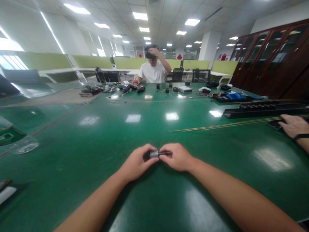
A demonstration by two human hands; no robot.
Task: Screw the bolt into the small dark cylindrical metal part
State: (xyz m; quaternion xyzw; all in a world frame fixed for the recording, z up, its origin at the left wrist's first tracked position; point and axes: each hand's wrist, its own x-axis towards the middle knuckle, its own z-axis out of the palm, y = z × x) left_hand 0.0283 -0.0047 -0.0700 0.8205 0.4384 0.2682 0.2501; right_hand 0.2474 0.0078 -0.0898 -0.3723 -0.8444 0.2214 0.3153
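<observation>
1. I see a glossy green table (108, 119) in a bright office, with dark wooden cabinets (272, 59) at the right.
2. On its far side, a black tray (219, 98) seems to hold a blue item (234, 95), but it is blurred.
3. Over the near middle, the left hand (137, 163) pinches a grey cylinder (154, 154); the right hand (178, 157) pinches a dark rod (167, 152) at its end.

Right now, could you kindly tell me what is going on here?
The left hand holds a small silver cylinder and the right hand pinches a thin dark shaft beside it, both over the green table; whether the two are joined is unclear. Opposite sits a person in a white T-shirt; a co-worker's hand is near thin brass-coloured rods at right.
</observation>
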